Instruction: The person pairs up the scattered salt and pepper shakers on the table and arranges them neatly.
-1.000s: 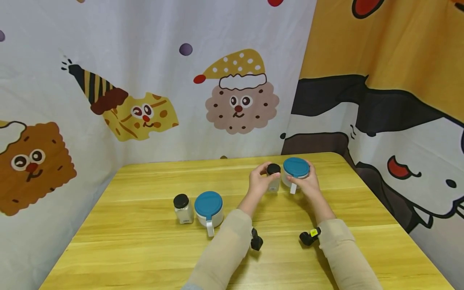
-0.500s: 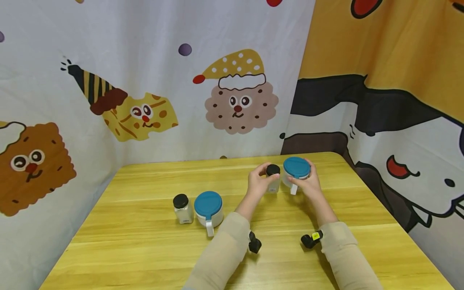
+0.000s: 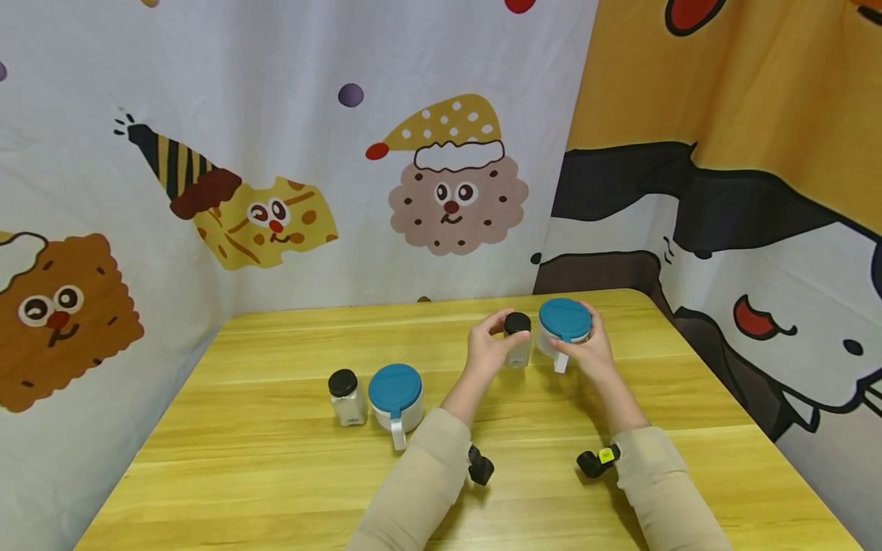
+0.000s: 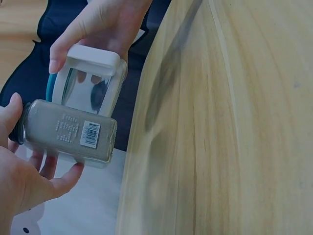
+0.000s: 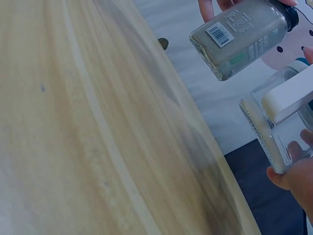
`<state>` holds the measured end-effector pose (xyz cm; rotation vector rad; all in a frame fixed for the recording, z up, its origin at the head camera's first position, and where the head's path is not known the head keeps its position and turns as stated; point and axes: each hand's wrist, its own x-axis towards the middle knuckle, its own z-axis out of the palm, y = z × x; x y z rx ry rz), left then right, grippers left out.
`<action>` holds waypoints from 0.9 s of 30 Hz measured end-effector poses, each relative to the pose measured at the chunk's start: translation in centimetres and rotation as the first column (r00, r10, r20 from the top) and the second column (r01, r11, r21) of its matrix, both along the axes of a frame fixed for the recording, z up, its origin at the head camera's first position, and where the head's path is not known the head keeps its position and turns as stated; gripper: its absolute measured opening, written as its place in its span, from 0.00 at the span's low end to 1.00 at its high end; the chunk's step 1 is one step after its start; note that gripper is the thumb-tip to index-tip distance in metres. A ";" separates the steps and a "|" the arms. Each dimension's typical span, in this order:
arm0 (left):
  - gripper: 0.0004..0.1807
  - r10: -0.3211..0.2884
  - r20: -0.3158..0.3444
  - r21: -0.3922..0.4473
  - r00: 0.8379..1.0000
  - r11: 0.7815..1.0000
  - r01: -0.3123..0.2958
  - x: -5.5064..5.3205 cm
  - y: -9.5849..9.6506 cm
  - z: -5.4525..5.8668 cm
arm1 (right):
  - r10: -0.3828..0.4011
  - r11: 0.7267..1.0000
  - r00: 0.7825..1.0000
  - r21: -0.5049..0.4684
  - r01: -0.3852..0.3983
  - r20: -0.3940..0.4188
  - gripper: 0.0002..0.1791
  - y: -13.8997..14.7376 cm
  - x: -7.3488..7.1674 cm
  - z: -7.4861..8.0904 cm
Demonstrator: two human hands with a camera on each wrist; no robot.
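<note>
My left hand (image 3: 487,348) grips a small square glass jar (image 4: 68,132) with a black lid and a barcode label, fingers and thumb around its upper part. Beside it my right hand (image 3: 591,348) holds a clear container (image 5: 274,122) with a blue lid (image 3: 565,317) and white handle (image 5: 288,95). Both wrist views show the two bases raised off the tabletop, with a narrow gap between them in the right wrist view. To the left, a matching black-lidded jar (image 3: 348,402) stands upright next to another blue-lidded container (image 3: 397,394), its handle facing the person.
The wooden table (image 3: 241,474) ends at a back edge just behind the held things. A white curtain (image 3: 289,92) with cartoon prints hangs behind, with a yellow and black one (image 3: 723,99) on the right. Black wrist cameras (image 3: 480,465) sit at both sleeves.
My forearms have drawn slightly back toward the body and outward. The held jar and container have moved a little apart. Both grips stay the same, and the left pair stands where it was.
</note>
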<state>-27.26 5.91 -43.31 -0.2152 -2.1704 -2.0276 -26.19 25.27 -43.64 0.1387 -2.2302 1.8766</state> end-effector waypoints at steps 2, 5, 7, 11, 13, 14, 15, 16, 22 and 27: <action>0.23 -0.001 0.003 -0.003 1.000 1.000 0.001 0.1 -0.1 0.1 | 0.005 1.000 1.000 0.001 -0.005 -0.001 0.54 0.0 0.1 0.1; 0.23 -0.003 0.001 -0.008 1.000 1.000 0.003 0.4 -0.3 0.3 | 0.008 1.000 1.000 0.009 -0.008 -0.005 0.54 0.0 0.4 0.3; 0.23 -0.005 -0.002 -0.010 1.000 1.000 0.005 0.6 -0.4 0.4 | 0.011 1.000 1.000 0.014 -0.011 -0.014 0.53 -0.1 0.5 0.5; 0.22 -0.015 -0.017 -0.014 1.000 1.000 0.015 0.9 -0.6 0.6 | 0.020 1.000 0.999 0.015 -0.019 -0.030 0.52 -0.2 0.8 0.6; 0.22 -0.022 -0.025 -0.017 0.999 1.000 0.022 1.0 -0.7 0.7 | 0.019 1.000 0.999 0.018 -0.019 -0.032 0.52 -0.3 1.0 0.7; 0.22 -0.025 -0.026 -0.016 0.999 1.000 0.024 1.1 -0.8 0.7 | 0.020 1.000 0.999 0.018 -0.019 -0.029 0.52 -0.3 1.0 0.7; 0.22 -0.027 -0.024 -0.015 0.999 1.000 0.027 1.2 -0.8 0.8 | 0.020 1.000 0.999 0.020 -0.020 -0.029 0.52 -0.3 1.1 0.7; 0.22 -0.030 -0.022 -0.012 0.999 0.999 0.029 1.3 -0.9 0.8 | 0.021 1.000 0.999 0.020 -0.020 -0.028 0.52 -0.3 1.2 0.7; 0.24 -0.042 -0.013 0.007 0.999 0.999 0.042 1.9 -1.1 0.9 | 0.030 0.999 0.999 0.024 -0.029 -0.031 0.52 -0.3 1.7 0.8; 0.22 -0.044 -0.023 0.034 0.999 0.998 0.044 2.3 -1.3 1.0 | 0.033 0.999 0.999 0.018 -0.033 -0.005 0.54 0.0 1.6 0.3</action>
